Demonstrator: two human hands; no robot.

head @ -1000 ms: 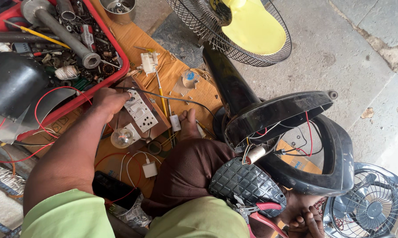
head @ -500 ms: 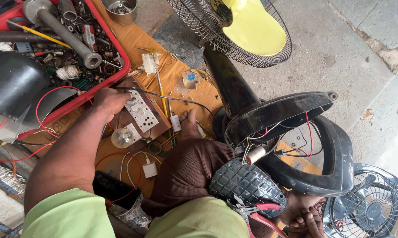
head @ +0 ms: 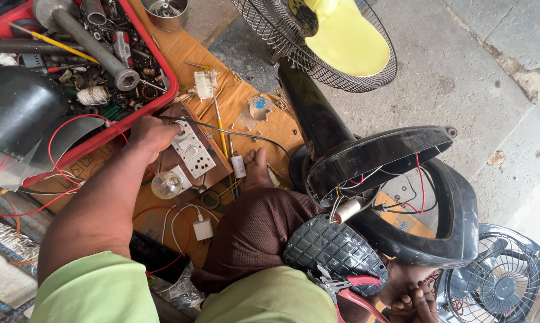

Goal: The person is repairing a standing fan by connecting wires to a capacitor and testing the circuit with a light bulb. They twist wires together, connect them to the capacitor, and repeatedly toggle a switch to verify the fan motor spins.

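Observation:
My left hand point(head: 152, 135) reaches out over a brown board that carries a white switch-and-socket plate point(head: 193, 149). Its fingers are closed at the plate's upper left corner, where a thin black wire point(head: 246, 135) starts and runs right toward the fan base. A clear bulb point(head: 166, 185) sits just below the hand. My right hand point(head: 411, 298) is low at the right edge, fingers curled under the open black fan base point(head: 401, 179). Whatever it holds is hidden. Red, black and white wires hang from the base. My knee point(head: 255, 227) in brown cloth lies between the hands.
A red tray point(head: 165, 90) of pipes, sockets and small parts stands at the upper left. A fan guard with a yellow blade point(head: 341, 42) lies at the top. A small grey fan point(head: 497, 281) sits at the bottom right. Red-handled pliers point(head: 356, 286) rest by my lap. Cardboard point(head: 240, 98) covers the floor.

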